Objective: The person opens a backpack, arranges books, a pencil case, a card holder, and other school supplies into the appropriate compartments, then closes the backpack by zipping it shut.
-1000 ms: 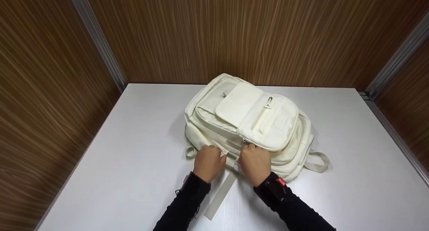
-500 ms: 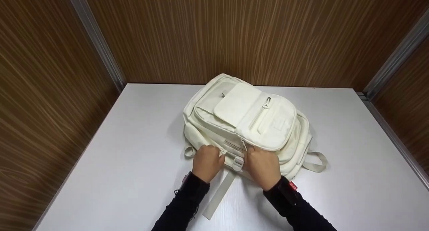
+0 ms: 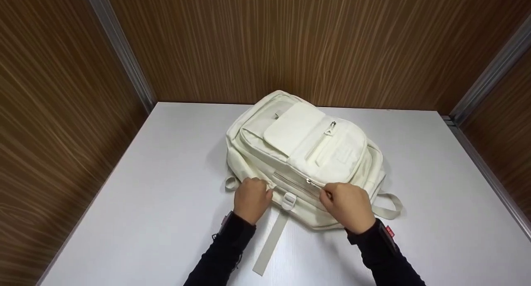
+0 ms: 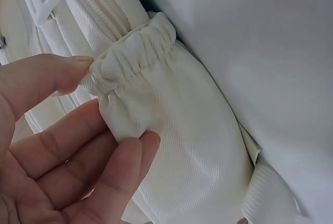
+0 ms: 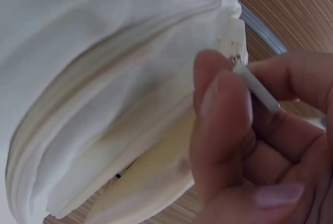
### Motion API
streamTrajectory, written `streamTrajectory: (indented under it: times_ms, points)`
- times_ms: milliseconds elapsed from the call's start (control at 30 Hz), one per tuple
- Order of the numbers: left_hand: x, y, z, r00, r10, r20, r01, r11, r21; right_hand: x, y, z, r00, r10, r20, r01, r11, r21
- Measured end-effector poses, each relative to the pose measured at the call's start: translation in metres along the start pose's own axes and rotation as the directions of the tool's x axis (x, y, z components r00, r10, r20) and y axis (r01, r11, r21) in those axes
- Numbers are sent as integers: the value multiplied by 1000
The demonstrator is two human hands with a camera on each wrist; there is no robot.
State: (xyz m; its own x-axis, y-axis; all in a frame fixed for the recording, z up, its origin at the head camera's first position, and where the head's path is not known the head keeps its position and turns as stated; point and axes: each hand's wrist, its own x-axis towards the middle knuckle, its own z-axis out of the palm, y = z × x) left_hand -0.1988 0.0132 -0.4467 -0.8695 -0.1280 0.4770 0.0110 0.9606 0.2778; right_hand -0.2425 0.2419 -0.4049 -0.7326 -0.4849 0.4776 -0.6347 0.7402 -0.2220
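A cream backpack (image 3: 290, 132) lies front side up on the white table, tilted across it. My left hand (image 3: 251, 199) is at its near side, where thumb and fingers pinch the gathered elastic rim of a side pocket (image 4: 171, 120). My right hand (image 3: 348, 205) grips a pale zipper pull (image 5: 257, 89) between thumb and curled fingers. A metal zipper slider (image 3: 309, 181) shows just left of that hand, along the edge of the front compartment. Between the hands sits a white strap buckle (image 3: 289, 201) on the bag's side.
A loose strap end (image 3: 269, 246) trails over the white table (image 3: 124, 203) toward me. A looped strap (image 3: 390, 207) sticks out at the bag's right, a smaller loop (image 3: 231, 183) at its left. Brown wood-grain panels (image 3: 265, 41) stand behind and at both sides.
My right hand has moved rightward along the bag's side, and the zipper slider has shifted slightly right. The buckle has come into view. My left hand stays nearly in place.
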Motion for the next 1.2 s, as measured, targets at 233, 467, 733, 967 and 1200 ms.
streamTrajectory:
  times_ms: [233, 467, 733, 967, 1200]
  points:
    - [2, -14, -1, 999, -34, -11, 33, 999, -37, 0, 12, -17, 986, 16, 165, -23, 999, 44]
    - [7, -31, -1, 994, -109, -2, 109, 990, -95, 0, 29, -34, 956, 31, 292, -58, 995, 85]
    - [1, -16, -12, 994, 0, -111, 1, 1000, 5, 0, 27, -35, 938, -32, 345, -21, 989, 149]
    - [-9, 41, -15, 920, 338, -196, -358, 931, -73, 5, 21, -30, 943, -124, 309, 58, 975, 215]
    - [-5, 66, 5, 915, 369, -164, -367, 929, 42, 8, 16, -23, 945, -166, 282, 96, 964, 246]
